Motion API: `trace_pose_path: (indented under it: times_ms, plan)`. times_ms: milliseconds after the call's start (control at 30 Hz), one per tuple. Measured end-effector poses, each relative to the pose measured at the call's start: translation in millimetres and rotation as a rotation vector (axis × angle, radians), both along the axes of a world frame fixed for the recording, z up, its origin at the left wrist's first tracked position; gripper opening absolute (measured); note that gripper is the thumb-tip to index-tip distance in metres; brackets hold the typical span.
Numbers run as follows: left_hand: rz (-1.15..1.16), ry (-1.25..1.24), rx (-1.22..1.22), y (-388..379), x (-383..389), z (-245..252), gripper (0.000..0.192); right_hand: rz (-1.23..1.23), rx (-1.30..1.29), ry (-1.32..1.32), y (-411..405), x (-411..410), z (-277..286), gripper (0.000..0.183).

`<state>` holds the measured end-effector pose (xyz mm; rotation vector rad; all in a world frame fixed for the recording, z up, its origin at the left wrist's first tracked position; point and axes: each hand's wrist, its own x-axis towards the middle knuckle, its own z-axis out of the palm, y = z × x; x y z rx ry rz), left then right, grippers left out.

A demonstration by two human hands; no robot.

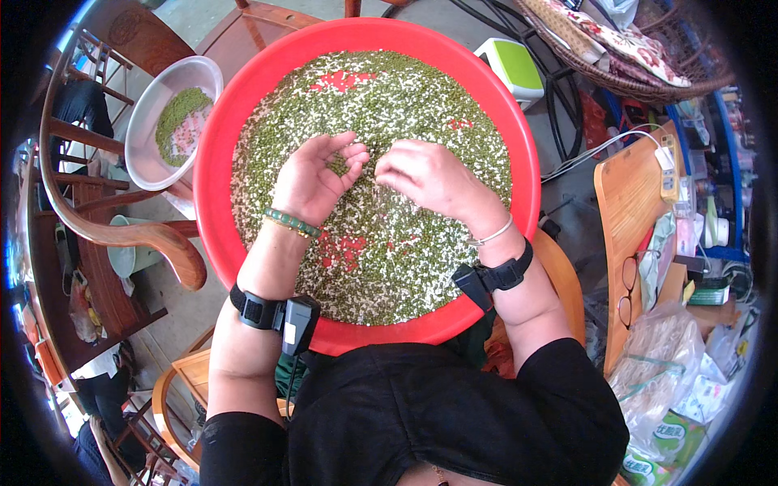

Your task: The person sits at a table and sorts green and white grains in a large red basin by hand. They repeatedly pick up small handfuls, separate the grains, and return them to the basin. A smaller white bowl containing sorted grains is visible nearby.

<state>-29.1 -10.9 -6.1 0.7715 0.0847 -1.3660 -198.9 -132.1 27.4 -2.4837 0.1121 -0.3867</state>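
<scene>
A wide red plastic basin [524,182] stands before me, its floor covered by small green beans [389,267] mixed with white pieces. Red plastic shows through in several thin spots. My left hand [319,173] is palm up and cupped over the middle of the basin, with a few green beans visible inside its curled fingers. Just to its right, my right hand [422,176] faces down, fingers bent together and tips pointing at the left hand. Whether anything is pinched in those fingertips is hidden. The two hands are close but apart.
A pale plastic bowl [138,136] with green material stands left, beside a curved wooden chair arm [152,237]. A green-topped stool [516,67] and wicker basket [644,88] are at upper right. Eyeglasses [627,291] lie on a wooden surface [620,212]. Another person [103,419] is at lower left.
</scene>
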Motion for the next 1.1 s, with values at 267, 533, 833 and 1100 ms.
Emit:
trace_pose_path:
  times_ms: [267,533,833,1100]
  plan:
    - [-0.044,0.021,0.034,-2,-15,-3,0.029,-0.086,0.210,-0.232,12,9,13,0.018]
    - [0.014,0.034,-0.027,2,14,5,0.036,-0.310,0.029,-0.174,-13,2,-1,0.009]
    - [0.228,0.000,-0.018,6,23,3,0.036,-0.187,-0.123,-0.047,-14,6,-28,0.004]
    - [0.303,0.027,-0.035,8,28,7,0.038,-0.225,-0.164,-0.106,-14,9,-31,0.026]
